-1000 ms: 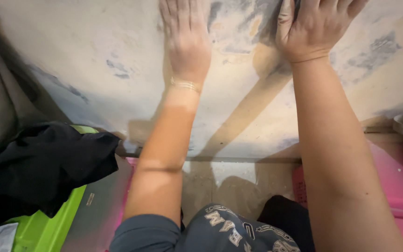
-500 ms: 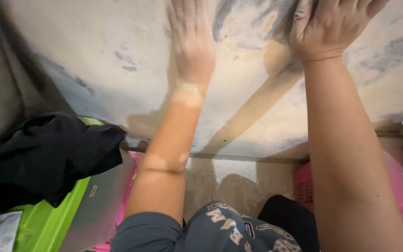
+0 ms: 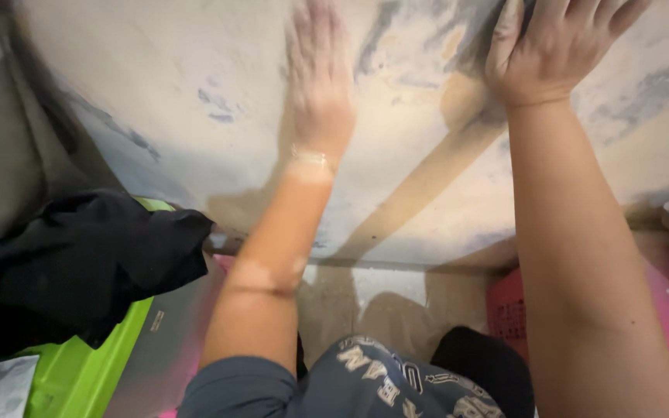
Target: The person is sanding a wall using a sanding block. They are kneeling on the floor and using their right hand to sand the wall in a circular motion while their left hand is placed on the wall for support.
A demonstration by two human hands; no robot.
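both palms press flat, fingers spread and holding nothing, left hand and right hand smoothing the pale stained cloth on the desk; next comes another even stroke.

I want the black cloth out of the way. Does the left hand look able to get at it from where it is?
Probably yes. The left hand lies flat on the pale surface, and the black cloth sits beside that forearm with nothing between them.
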